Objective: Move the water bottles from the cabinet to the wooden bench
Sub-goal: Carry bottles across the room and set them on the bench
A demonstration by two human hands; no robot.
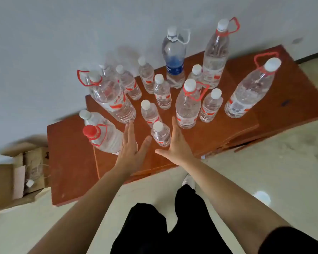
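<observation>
Several clear water bottles stand on a red-brown wooden cabinet top [218, 136] against the wall. A small white-capped bottle [161, 134] stands nearest, between my two hands. My left hand [131, 145] reaches in with straight fingers, its fingertips by a large red-handled bottle [114, 99]. My right hand [176, 143] is spread flat just right of the small bottle, holding nothing. A red-capped large bottle [103, 137] sits left of my left hand. A blue-labelled bottle [173, 57] stands at the back.
Tall red-handled bottles [216, 55] [250, 90] stand at the back right. A lower wooden surface [70, 165] adjoins the cabinet on the left. Open cardboard boxes [18, 176] lie on the floor at far left. Pale floor [264, 171] lies on the right, with my legs below.
</observation>
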